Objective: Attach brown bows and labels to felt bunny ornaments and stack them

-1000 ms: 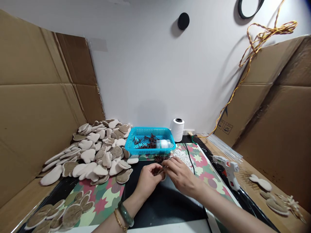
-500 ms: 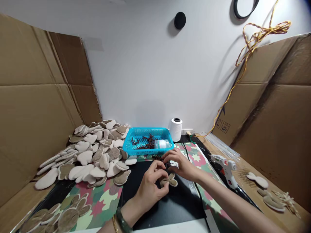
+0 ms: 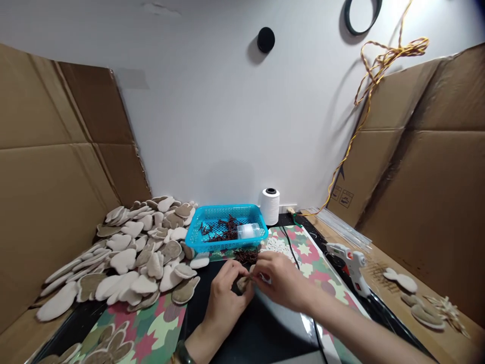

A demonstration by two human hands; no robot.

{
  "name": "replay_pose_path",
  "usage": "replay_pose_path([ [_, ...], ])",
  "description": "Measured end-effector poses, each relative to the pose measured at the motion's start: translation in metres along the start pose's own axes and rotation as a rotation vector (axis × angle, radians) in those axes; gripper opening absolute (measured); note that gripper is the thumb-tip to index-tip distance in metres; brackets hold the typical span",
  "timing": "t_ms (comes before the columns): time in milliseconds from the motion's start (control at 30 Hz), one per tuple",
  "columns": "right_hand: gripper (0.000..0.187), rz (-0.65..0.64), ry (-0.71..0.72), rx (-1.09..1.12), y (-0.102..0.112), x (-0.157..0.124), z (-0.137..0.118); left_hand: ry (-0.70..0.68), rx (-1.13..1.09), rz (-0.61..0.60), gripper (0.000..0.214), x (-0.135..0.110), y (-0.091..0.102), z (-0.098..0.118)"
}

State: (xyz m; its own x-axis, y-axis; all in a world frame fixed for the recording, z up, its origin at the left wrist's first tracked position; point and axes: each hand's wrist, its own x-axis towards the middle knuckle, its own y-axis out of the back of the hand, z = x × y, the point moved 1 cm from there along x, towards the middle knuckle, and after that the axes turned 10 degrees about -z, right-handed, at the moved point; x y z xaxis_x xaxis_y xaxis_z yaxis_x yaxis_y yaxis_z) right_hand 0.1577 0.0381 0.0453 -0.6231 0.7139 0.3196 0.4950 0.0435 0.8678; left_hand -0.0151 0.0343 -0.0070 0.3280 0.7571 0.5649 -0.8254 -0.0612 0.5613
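Note:
Between the fingertips of my left hand (image 3: 229, 293) is a small brown plush piece with a pale edge (image 3: 242, 284). My right hand (image 3: 278, 278) meets it from the other side, its thumb and forefinger pinched on the piece's upper edge. My fingers cover most of the piece, so its shape is hidden, as is any small thing in the right fingertips. Both hands are above a black mat (image 3: 261, 333). Just behind them lies a small heap of dark brown thin strands (image 3: 246, 256), with white bits (image 3: 278, 246) beside it.
A blue basket (image 3: 191, 237) holds more dark strands and a clear container. Behind stands a white thread cone (image 3: 270, 207). Brown-and-white plush cutouts (image 3: 125, 259) pile up at left. At right are a glue gun (image 3: 352, 265) and plush pieces (image 3: 428, 316). Cardboard walls (image 3: 435, 177) flank the table.
My right hand has come down from near the dark strands and closed in on the plush piece. The piece has turned and is now mostly covered. The view has shifted slightly.

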Motion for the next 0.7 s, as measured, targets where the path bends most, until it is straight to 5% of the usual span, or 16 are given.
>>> replay_pose_path([
  [167,0.023,0.179,0.006,0.267,-0.037,-0.031,-0.008,0.144,-0.125,0.052,0.006,0.001,0.001,-0.001],
  [400,0.041,-0.039,-0.136,0.896,-0.03,-0.009,0.04,0.072,-0.274,-0.08,0.005,0.002,0.006,0.008],
  [600,0.009,-0.288,0.007,0.436,0.005,0.021,0.047,-0.144,-0.053,-0.181,0.016,0.0,0.003,0.008],
  [700,0.02,-0.254,0.052,0.107,0.01,0.022,0.027,-0.14,0.039,-0.158,0.016,-0.001,-0.001,0.001],
])
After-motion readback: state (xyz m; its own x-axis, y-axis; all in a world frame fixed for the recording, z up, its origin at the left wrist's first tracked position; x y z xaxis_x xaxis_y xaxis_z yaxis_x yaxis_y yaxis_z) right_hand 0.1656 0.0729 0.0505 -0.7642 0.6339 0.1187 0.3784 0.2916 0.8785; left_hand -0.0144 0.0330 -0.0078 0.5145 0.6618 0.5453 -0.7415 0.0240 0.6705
